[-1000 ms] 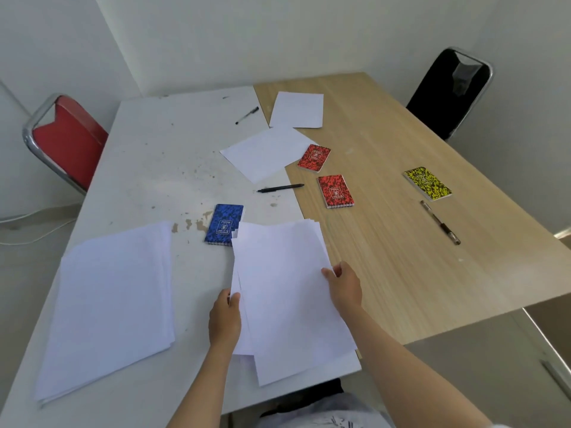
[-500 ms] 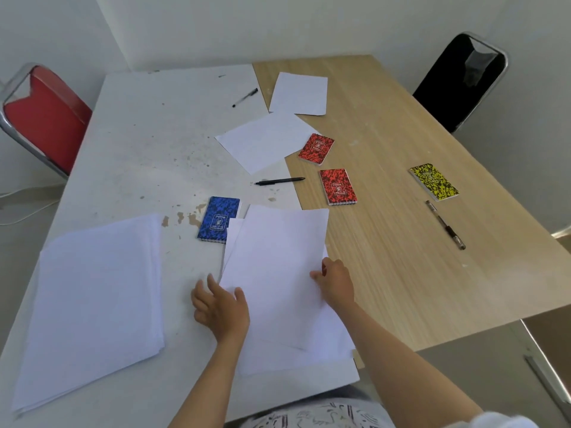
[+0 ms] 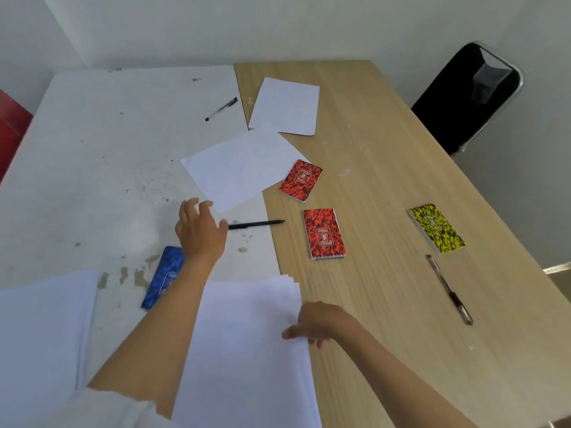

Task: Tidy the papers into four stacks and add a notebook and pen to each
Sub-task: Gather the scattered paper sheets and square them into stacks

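My left hand [image 3: 199, 228] reaches forward with loose fingers, just short of a loose white sheet [image 3: 241, 168] and beside a black pen [image 3: 256, 224]. It holds nothing. My right hand [image 3: 318, 324] rests on the right edge of the near paper stack [image 3: 247, 350]. A second paper stack [image 3: 40, 335] lies at the near left. My left forearm partly covers a blue notebook [image 3: 163, 278]. Two red notebooks [image 3: 300, 180] [image 3: 323, 233] and a yellow notebook [image 3: 437, 228] lie on the wooden half. Another sheet [image 3: 285, 106] lies further back.
A second black pen [image 3: 222, 109] lies on the white table half [image 3: 92, 149], and a third pen [image 3: 449, 288] on the wooden half [image 3: 386, 180]. A black chair [image 3: 469, 94] stands at the far right, a red chair [image 3: 9, 131] at the left edge.
My left hand has left the near stack and reached forward toward the loose sheet and pen. The near stack now lies flat, and my right hand stays at its right edge.
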